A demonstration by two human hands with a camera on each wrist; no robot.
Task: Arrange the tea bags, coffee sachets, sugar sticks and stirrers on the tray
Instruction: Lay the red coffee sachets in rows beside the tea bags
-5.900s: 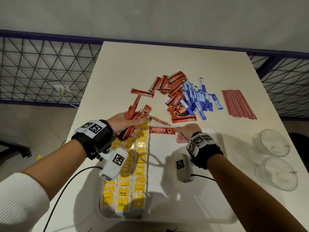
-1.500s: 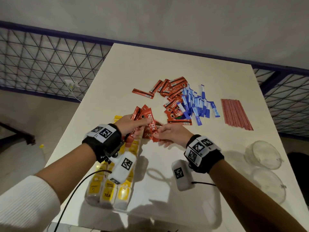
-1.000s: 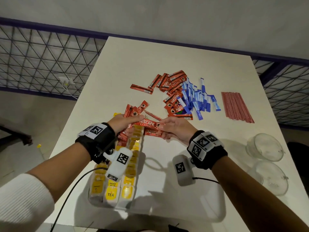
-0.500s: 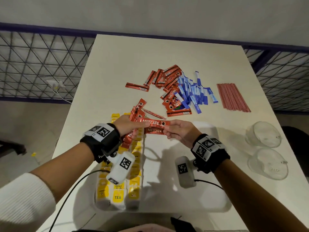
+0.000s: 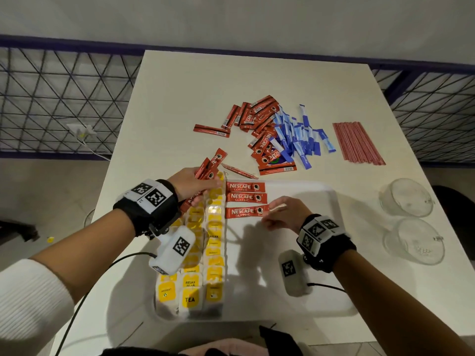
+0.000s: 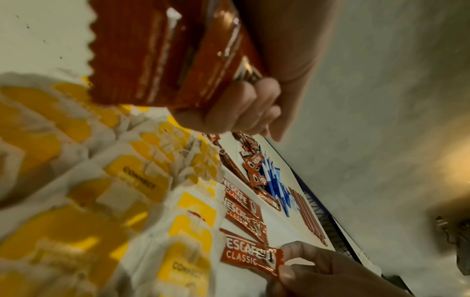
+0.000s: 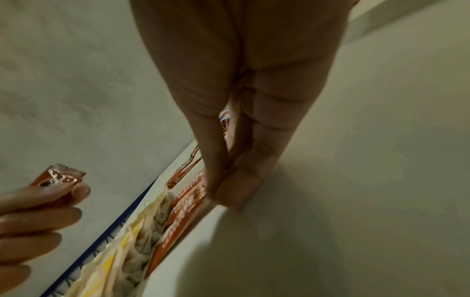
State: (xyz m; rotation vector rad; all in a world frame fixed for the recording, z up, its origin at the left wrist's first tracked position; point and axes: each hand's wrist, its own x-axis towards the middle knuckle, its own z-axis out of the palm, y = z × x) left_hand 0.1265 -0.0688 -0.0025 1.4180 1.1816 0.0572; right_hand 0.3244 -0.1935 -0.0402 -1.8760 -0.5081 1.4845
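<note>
Red sachet [image 6: 250, 259], pinch clear at left wrist

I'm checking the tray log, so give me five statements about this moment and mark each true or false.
1. The left hand grips a bunch of coffee sachets. True.
2. The right hand pinches a sugar stick. False: it pinches a third sachet.
3. Tea bags lie in rows on the tray. True.
4. The stirrers are on the tray. False: they lie on the table.
5. Two sachets lie flat above the pinched one. True.
</note>
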